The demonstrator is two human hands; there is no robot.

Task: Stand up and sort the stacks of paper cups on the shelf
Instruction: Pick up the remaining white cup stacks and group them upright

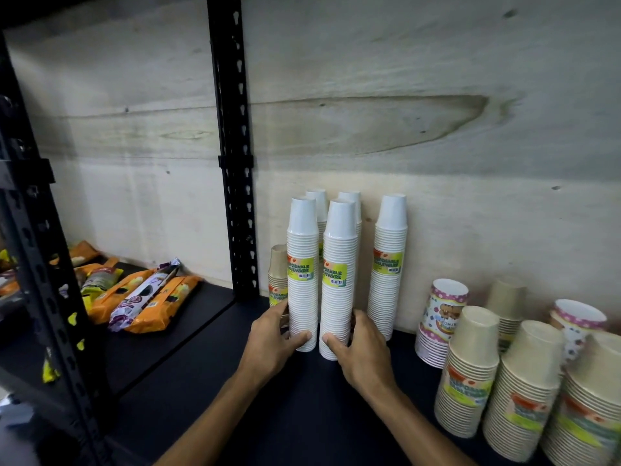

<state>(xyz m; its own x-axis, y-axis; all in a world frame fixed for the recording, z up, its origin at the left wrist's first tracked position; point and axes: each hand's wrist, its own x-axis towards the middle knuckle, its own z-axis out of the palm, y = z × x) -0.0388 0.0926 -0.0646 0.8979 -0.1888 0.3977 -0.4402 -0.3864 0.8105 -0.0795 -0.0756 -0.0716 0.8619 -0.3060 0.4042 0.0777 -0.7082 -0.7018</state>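
Left hand: our left hand [273, 338] grips the foot of the left white stack [302, 274], thumb across its front and fingers curled round its far side.
Right hand: our right hand [361, 344] grips the foot of the right white stack [338, 280] the same way, thumb in front.
Between our hands: the two white stacks stand upright on the dark shelf [302, 415], just beside each other, each with a yellow-green label at mid height.
Near our right hand: beige cup stacks [470, 371] stand toward the front edge on the right, with patterned cup stacks [440, 317] behind them.
Just past our right hand: a lone white stack [388, 264] leans against the wooden back wall [437, 129].
Behind our hands: two more white stacks [332, 200] stand at the wall, mostly hidden by the held pair.
Past our left hand: a short brown stack [277, 274] stands touching the left white stack.
Far left: snack packets [148, 297] lie on the next shelf bay, beyond the black upright post [235, 146].
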